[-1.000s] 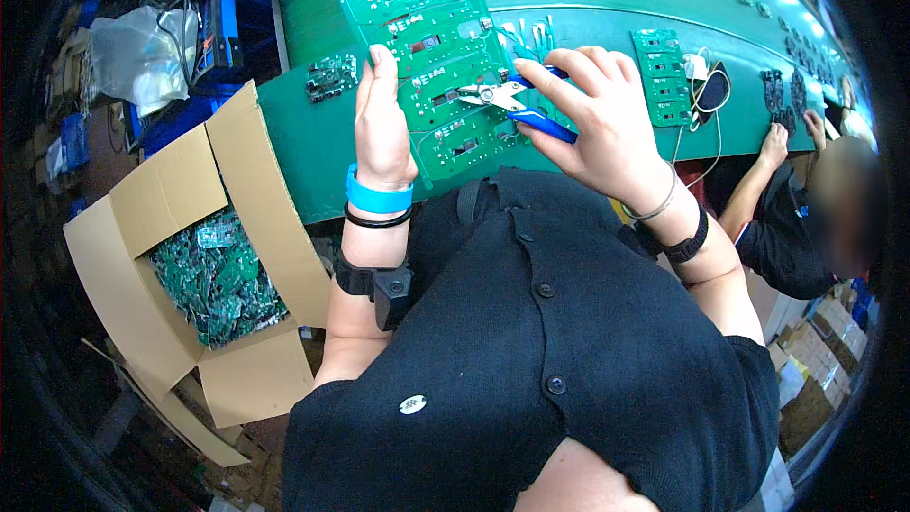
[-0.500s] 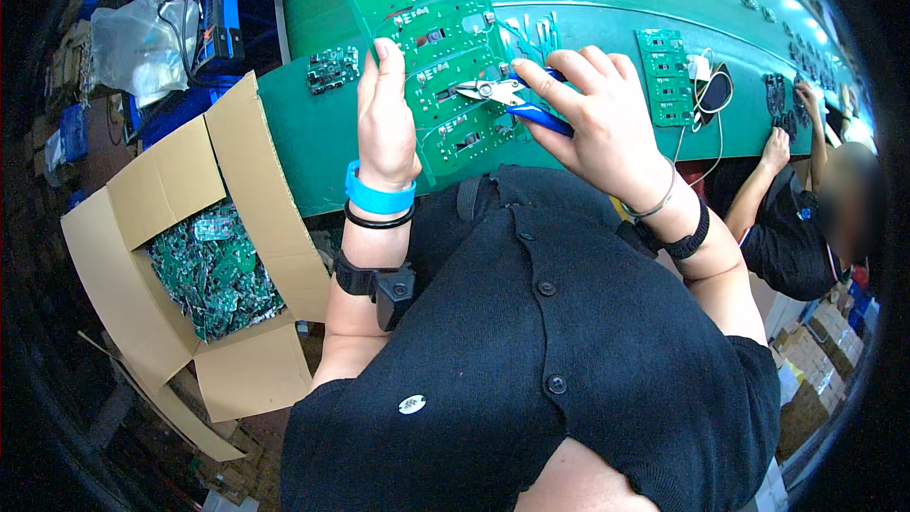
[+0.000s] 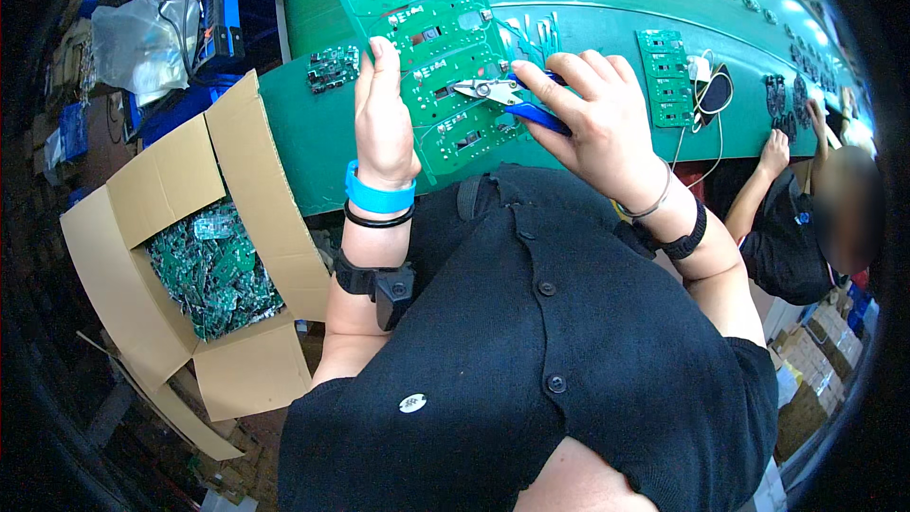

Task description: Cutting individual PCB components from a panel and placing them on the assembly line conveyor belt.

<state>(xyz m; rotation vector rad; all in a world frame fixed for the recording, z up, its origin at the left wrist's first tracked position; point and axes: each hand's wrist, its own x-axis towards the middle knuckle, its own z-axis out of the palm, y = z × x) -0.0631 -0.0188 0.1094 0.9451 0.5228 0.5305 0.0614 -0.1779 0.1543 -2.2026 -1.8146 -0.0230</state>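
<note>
A long green circuit board panel with several repeated sections is held up in front of me, over the green bench. My left hand grips its left edge, thumb along the near face and the other fingers hidden behind. In my right hand is a pair of cutting pliers with blue handles. The pliers' pointed jaws lie over the panel's face, beside a dark slot in one of the lower sections. Whether the jaw tips touch the board I cannot tell.
An open cardboard box full of green boards stands at the left. On the bench lie a small stack of boards, another panel and a cabled dark device. A co-worker sits at the right.
The panel has shifted very slightly up and to the left at its far end. My hands and the pliers have barely moved.
</note>
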